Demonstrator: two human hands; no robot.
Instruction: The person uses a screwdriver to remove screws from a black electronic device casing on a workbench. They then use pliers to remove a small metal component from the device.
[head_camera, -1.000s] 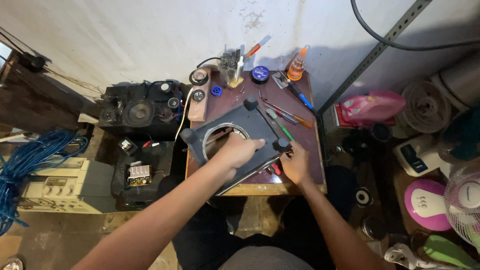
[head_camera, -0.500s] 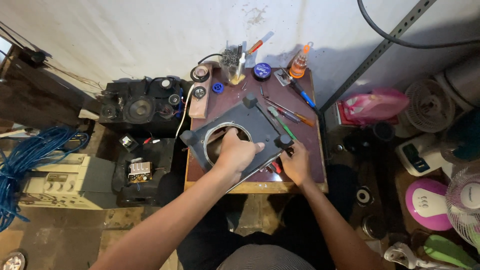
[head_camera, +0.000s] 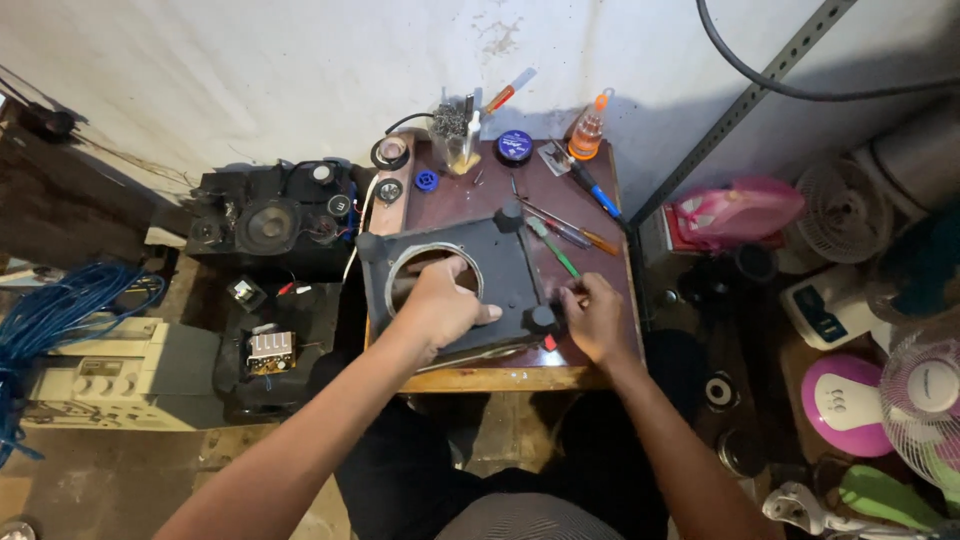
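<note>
Workbench (head_camera: 480, 378), small and wooden, set against a white wall; the person stands at its near edge. On its centre lies a dark speaker panel (head_camera: 505, 265), flat, with a round cut-out (head_camera: 432, 270) toward its left and a rubber foot at each visible corner. The panel sits slightly skewed, its far-right corner turned toward the wall.

Left hand (head_camera: 440, 305) lies palm-down on the panel, covering the near rim of the cut-out, fingers curled over the rim edge and pressing; it pinches nothing that can be seen. Right hand (head_camera: 592, 318) rests at the panel's near-right corner, just beside the corner foot (head_camera: 543, 316), fingers bunched together. Whether they nip a small part or only touch the foot cannot be told: the fingertips are hidden under the knuckles.

Key relation: the corner foot lies directly left of the right hand, touching or nearly so; the left hand is farther, toward the panel's middle.

Loose screwdrivers (head_camera: 565, 232) lie right of the panel, long axes running from the wall toward the right hand. A blue tin (head_camera: 515, 147) and an orange-capped bottle (head_camera: 586, 130) stand at the far edge.

A thin metal strip under the panel's near edge is hard to make out. The panel's near-left corner is hidden by the left forearm.
</note>
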